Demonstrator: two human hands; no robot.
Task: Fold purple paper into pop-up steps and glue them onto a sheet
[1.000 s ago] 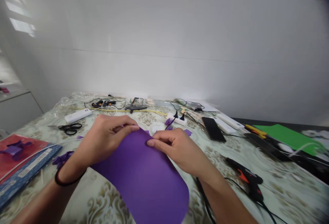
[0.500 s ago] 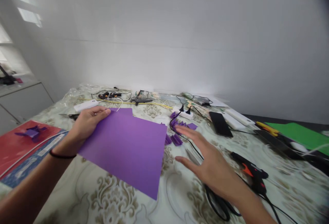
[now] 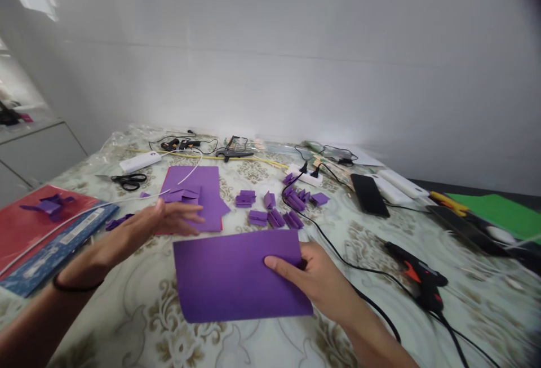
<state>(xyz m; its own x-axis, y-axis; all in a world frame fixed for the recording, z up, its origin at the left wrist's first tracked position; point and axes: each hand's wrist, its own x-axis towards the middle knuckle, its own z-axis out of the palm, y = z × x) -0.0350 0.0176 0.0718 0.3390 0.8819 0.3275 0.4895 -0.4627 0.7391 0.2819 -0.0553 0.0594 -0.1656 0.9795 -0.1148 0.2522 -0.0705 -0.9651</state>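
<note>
A purple sheet of paper (image 3: 228, 275) lies flat on the patterned tablecloth (image 3: 262, 340) in front of me. My right hand (image 3: 315, 278) grips its right edge, thumb on top. My left hand (image 3: 163, 222) hovers open just left of and above the sheet, fingers spread, holding nothing. Behind it lies another purple sheet (image 3: 195, 194) with small folded pieces on top. Several small folded purple pieces (image 3: 274, 204) are scattered in the middle of the table.
Black scissors (image 3: 129, 180) sit at the far left. A red and blue stack of paper (image 3: 38, 233) lies at the left edge. A glue gun (image 3: 416, 280) with black cable lies right. A phone (image 3: 368, 194), a power strip (image 3: 302, 175) and green paper (image 3: 499, 213) are further back.
The purple sheet went from my left hand down onto the table. My right hand took hold of its right edge. My left hand let go and opened.
</note>
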